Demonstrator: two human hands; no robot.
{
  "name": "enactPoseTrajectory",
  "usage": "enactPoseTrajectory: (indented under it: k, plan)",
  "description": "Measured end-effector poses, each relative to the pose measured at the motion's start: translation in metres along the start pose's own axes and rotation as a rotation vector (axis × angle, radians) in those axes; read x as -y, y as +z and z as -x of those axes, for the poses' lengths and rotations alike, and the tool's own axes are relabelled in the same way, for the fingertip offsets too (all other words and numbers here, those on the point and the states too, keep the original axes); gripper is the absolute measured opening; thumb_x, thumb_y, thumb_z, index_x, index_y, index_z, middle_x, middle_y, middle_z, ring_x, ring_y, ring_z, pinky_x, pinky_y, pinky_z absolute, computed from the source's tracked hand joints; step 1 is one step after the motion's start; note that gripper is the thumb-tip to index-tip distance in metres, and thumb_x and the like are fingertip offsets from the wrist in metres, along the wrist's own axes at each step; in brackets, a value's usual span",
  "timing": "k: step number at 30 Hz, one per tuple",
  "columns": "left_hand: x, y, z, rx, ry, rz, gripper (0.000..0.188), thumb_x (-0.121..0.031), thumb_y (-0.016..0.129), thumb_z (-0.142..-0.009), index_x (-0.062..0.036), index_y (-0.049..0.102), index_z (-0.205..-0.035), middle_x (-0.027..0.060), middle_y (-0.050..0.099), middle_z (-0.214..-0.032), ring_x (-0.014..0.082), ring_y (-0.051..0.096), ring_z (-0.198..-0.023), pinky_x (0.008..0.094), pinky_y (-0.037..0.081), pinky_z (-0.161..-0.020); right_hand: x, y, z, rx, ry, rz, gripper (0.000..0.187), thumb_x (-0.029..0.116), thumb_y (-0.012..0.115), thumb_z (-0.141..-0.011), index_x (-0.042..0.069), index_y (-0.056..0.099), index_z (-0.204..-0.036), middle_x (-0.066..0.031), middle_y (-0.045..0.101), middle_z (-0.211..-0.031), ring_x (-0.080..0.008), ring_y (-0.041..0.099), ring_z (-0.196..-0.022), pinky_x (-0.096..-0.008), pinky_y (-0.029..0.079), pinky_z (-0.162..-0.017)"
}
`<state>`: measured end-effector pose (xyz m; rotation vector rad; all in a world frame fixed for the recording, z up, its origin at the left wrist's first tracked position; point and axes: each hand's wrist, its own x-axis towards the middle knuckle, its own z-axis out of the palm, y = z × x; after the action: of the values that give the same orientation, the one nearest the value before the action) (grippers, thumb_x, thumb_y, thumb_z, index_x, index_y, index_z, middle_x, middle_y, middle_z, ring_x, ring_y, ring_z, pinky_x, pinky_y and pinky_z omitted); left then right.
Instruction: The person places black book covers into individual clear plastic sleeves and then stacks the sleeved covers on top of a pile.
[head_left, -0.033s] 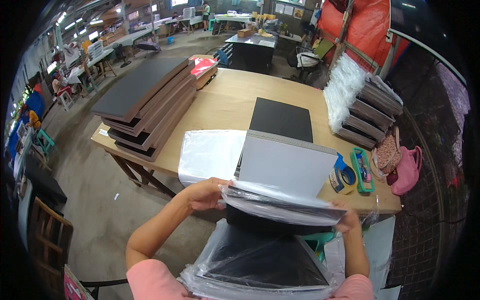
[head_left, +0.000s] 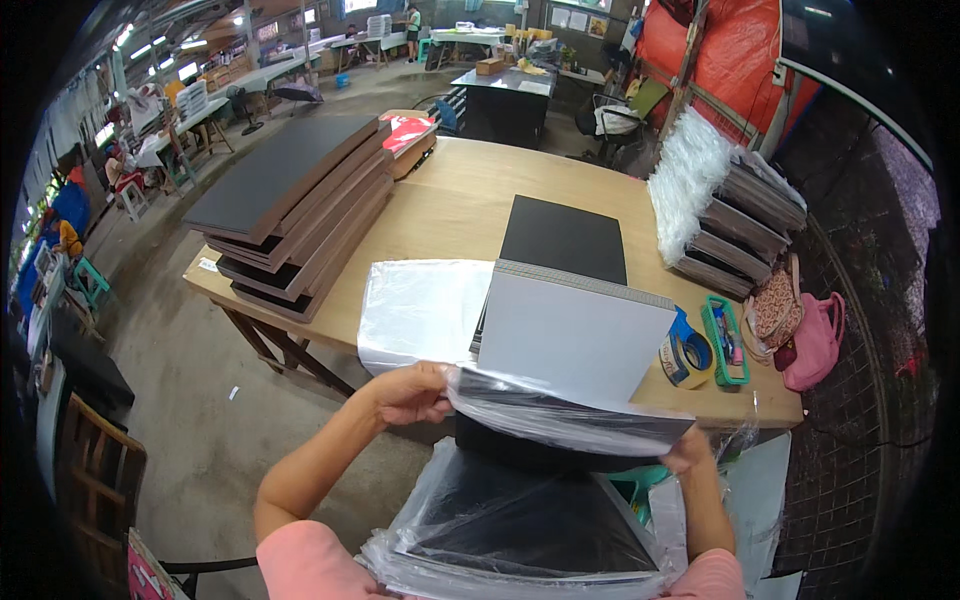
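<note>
Both hands hold a flat black board in a clear plastic sleeve by its two ends, tilted in front of me. My left hand pinches the sleeve at its left corner with bent fingers. At the right end, my right hand is closed on the sleeve's edge, slightly blurred. Below, close to my body, lies another black board wrapped in clear plastic. Just beyond the held sleeve, a stack of grey-white boards rests on the wooden table, with a black board behind it.
White plastic sleeves lie left of the boards. A tall stack of dark boards stands at the table's left. On the right are a tape roll, a green basket of pens, bags and a plastic-wrapped stack.
The sleeve's upper edge and both hands have shifted slightly, and the plastic lies differently over the board. The surroundings look the same.
</note>
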<state>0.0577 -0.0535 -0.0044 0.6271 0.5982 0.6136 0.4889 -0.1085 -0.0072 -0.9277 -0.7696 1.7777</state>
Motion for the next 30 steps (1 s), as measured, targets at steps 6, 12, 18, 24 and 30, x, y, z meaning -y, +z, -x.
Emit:
enactPoseTrajectory:
  k: [6,12,18,24,30]
  plan:
    - [0.121,-0.111,-0.016,0.014,-0.222,0.247,0.010,-0.017,0.057,-0.093,-0.0088,0.059,-0.097,-0.0039,0.059,-0.077,0.0024,0.052,-0.055,0.0193,0.048,-0.051,-0.105,-0.058,0.017,0.020,0.041,-0.043,0.018,0.020,0.066,-0.081,0.003,0.064,-0.087,-0.0104,0.061,-0.104,-0.0197,0.054,-0.100,-0.0333,0.041,-0.087]
    - [0.207,-0.187,-0.023,-0.227,-0.199,0.014,0.011,-0.016,0.062,-0.089,-0.0053,0.064,-0.089,0.0003,0.065,-0.079,0.0086,0.062,-0.065,0.0223,0.052,-0.058,-0.155,-0.078,0.005,-0.067,0.178,0.312,0.008,0.007,0.068,-0.073,0.000,0.064,-0.071,-0.0072,0.060,-0.090,-0.0149,0.054,-0.089,-0.0254,0.040,-0.079]
    - [0.066,-0.097,-0.029,-0.371,-0.024,-0.888,0.023,-0.026,0.062,-0.088,-0.0037,0.067,-0.088,0.0009,0.063,-0.073,0.0089,0.057,-0.061,0.0237,0.046,-0.054,-0.177,-0.105,-0.017,-0.367,0.281,0.451,0.014,0.013,0.074,-0.068,0.001,0.067,-0.071,-0.0048,0.062,-0.068,-0.0140,0.056,-0.062,-0.0265,0.044,-0.057]
    - [-0.051,-0.166,-0.036,-1.563,0.793,-1.436,0.015,-0.020,0.064,-0.082,-0.0069,0.068,-0.088,0.0077,0.057,-0.090,0.0252,0.057,-0.086,0.0377,0.046,-0.070,-0.190,-0.100,-0.034,-0.376,-0.250,1.440,0.029,0.027,0.080,-0.063,0.002,0.064,-0.065,-0.0120,0.062,-0.064,-0.0219,0.058,-0.059,-0.0334,0.046,-0.058]
    - [-0.067,-0.132,-0.067,-1.429,0.971,-1.667,0.013,-0.003,0.069,-0.069,-0.0028,0.063,-0.080,0.0092,0.053,-0.104,0.0267,0.052,-0.102,0.0404,0.046,-0.075,-0.017,0.017,-0.002,0.003,-0.127,1.561,0.032,0.027,0.080,-0.063,0.003,0.060,-0.066,-0.0098,0.057,-0.070,-0.0243,0.057,-0.060,-0.0349,0.046,-0.058]
